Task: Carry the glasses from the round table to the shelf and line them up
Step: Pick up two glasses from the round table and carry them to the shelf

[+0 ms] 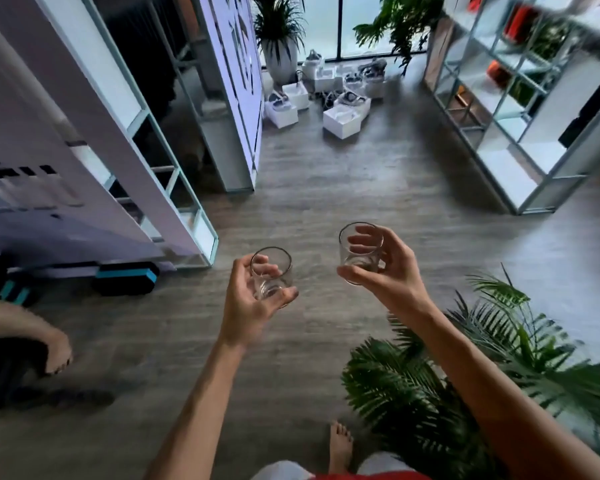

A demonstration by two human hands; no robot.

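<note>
I hold one clear, empty tumbler in each hand above the wooden floor. My left hand point(248, 303) grips the left glass point(271, 273) from below and the side. A little higher and further right, my right hand point(387, 268) wraps around the right glass point(360, 252). Both glasses are upright. A white open shelf unit point(520, 109) with square compartments stands ahead on the right, well beyond my hands. The round table is out of view.
A tall white partition point(125, 140) with metal framing stands on the left. White boxes point(342, 121) lie on the floor by the far window. A palm plant point(440, 386) grows at my lower right. Another person's bare foot point(58, 355) is at the left edge.
</note>
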